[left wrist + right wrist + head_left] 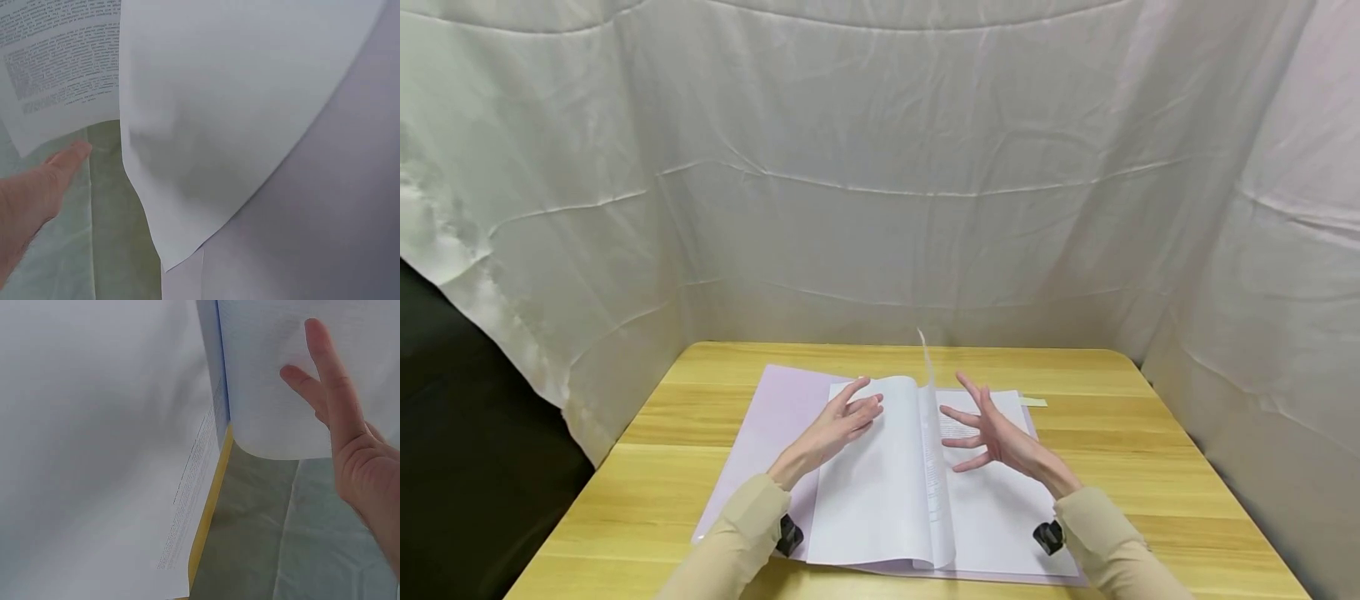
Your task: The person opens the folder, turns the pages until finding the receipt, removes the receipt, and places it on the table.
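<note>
A lilac folder (793,400) lies spread open with white sheets inside. One page (934,483) stands nearly upright along the middle, its upper end curling, with print showing faintly on it. My left hand (838,425) hovers over the left white sheet (861,508), fingers loosely extended and holding nothing. On the other side, my right hand (1003,437) spreads its fingers apart above the right sheet (1000,525), which bears printed lines near its top. In the right wrist view, the spread fingers (337,394) overlap a pale page with a rounded corner (269,434).
The folder rests on a wooden table (1150,483). A pale yellow tab (1033,402) sticks out at the folder's upper right edge. Light grey curtains (887,233) hang behind and at the sides, and a black surface (467,442) shows at the left.
</note>
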Motion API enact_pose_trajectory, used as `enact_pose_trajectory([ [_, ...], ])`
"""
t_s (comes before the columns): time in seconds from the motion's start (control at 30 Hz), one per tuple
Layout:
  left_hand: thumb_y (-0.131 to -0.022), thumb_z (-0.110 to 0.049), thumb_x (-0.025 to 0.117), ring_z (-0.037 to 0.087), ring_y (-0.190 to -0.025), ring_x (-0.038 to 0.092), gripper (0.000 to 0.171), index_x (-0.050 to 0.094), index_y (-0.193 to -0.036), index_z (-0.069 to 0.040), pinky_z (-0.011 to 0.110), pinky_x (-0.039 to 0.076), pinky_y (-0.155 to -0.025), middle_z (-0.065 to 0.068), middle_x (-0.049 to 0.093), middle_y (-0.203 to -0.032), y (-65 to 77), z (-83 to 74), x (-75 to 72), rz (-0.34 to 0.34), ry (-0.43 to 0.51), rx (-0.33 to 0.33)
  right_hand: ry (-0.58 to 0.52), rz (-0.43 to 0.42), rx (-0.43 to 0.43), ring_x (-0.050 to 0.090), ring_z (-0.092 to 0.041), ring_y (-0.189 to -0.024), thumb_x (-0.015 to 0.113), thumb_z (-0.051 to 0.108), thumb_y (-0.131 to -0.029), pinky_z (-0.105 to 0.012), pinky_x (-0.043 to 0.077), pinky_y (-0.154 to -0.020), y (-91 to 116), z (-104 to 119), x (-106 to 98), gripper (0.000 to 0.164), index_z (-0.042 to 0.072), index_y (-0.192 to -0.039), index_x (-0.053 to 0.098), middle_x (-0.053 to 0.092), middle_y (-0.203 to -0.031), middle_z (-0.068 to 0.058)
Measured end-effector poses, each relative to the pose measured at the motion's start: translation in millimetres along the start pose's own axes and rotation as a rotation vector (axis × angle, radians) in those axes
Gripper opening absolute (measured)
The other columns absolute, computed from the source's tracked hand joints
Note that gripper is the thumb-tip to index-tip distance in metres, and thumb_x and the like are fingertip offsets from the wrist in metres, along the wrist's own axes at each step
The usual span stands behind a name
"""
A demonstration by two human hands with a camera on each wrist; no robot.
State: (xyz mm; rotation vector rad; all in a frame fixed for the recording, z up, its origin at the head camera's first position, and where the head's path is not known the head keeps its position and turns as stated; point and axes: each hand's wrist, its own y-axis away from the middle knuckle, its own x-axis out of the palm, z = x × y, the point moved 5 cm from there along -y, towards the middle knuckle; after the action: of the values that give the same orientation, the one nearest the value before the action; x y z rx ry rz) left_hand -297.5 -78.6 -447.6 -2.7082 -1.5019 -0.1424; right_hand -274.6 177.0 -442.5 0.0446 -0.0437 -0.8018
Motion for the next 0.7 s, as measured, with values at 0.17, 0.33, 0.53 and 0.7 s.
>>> enact_pose_trajectory([
  [0.17,-0.107,-0.014,0.047,0.045,-0.149,0.031,0.071,0.001,-0.161,-0.002,0.050,0.029,-0.124,0.035,0.024,-0.160,-2.3,1.9,0.2,-0.002,0.073,-0.011,0.020,-0.002,0.005,0.036,-0.059,-0.140,0.001,0.063,-0.102,-0.066,0.051,-0.097,-0.9,-1.9,0.2,0.064,0.040,-0.157,-0.021,-0.001,-0.167,-0.029],
  [0.33,-0.106,-0.023,0.051,0.045,-0.149,0.032,0.072,0.008,-0.161,-0.005,0.057,0.027,-0.124,0.032,0.026,-0.161,-4.2,6.2,-1.6,-0.078,0.034,-0.074,0.025,0.005,0.004,0.033,-0.060,-0.141,0.002,0.063,-0.102,-0.066,0.051,-0.098,-2.1,-2.4,2.1,0.064,0.040,-0.157,-0.021,-0.002,-0.167,-0.028],
  [0.53,-0.099,-0.016,0.064,0.036,-0.119,0.065,0.075,0.020,-0.158,-0.005,0.056,0.051,-0.106,0.032,0.051,-0.144,-4.8,9.3,-5.3,-0.170,-0.038,-0.106,0.033,-0.004,0.002,0.030,-0.062,-0.141,0.001,0.062,-0.103,-0.065,0.052,-0.098,-1.7,-2.9,2.9,0.064,0.038,-0.159,-0.018,0.003,-0.167,-0.027],
  [0.7,-0.087,0.001,0.072,0.019,-0.088,0.071,0.080,0.026,-0.153,0.002,0.042,0.064,-0.079,0.032,0.056,-0.135,-4.3,11.7,-12.1,-0.294,-0.048,-0.083,0.062,-0.016,-0.002,0.030,-0.060,-0.142,0.001,0.059,-0.104,-0.066,0.050,-0.099,-0.1,-4.5,0.7,0.062,0.037,-0.160,-0.015,0.006,-0.168,-0.025],
])
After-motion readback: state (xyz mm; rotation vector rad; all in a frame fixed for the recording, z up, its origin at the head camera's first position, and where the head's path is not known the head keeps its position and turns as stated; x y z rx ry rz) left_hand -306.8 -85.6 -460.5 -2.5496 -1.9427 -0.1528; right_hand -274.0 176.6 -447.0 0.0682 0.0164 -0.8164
